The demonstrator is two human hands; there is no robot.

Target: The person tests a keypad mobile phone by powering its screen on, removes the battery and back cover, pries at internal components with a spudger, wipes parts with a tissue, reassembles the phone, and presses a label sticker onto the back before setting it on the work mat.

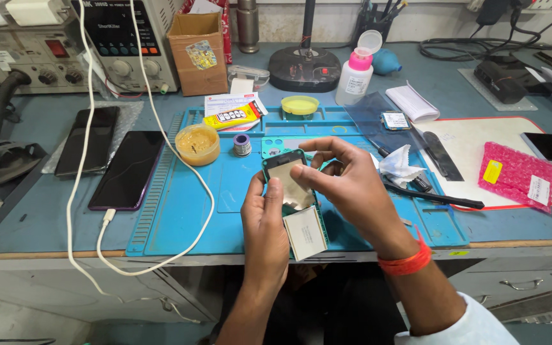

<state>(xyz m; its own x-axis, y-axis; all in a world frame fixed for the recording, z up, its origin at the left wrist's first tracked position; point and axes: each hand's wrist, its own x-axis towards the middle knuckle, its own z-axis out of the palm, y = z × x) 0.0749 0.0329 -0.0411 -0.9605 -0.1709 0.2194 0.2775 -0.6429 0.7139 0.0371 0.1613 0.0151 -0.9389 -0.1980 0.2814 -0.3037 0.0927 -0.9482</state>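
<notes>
Over the blue work mat [180, 211] we hold an opened phone [287, 185]. Our left hand [264, 227] grips its edge; our right hand [346, 185] pinches a pale sheet [291, 185] on it.

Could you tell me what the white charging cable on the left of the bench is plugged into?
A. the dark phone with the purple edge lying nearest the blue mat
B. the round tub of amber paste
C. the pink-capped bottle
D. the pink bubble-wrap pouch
A: the white cable ends in a plug seated in the lower edge of the purple-edged phone, lying beside the blue mat.
</notes>
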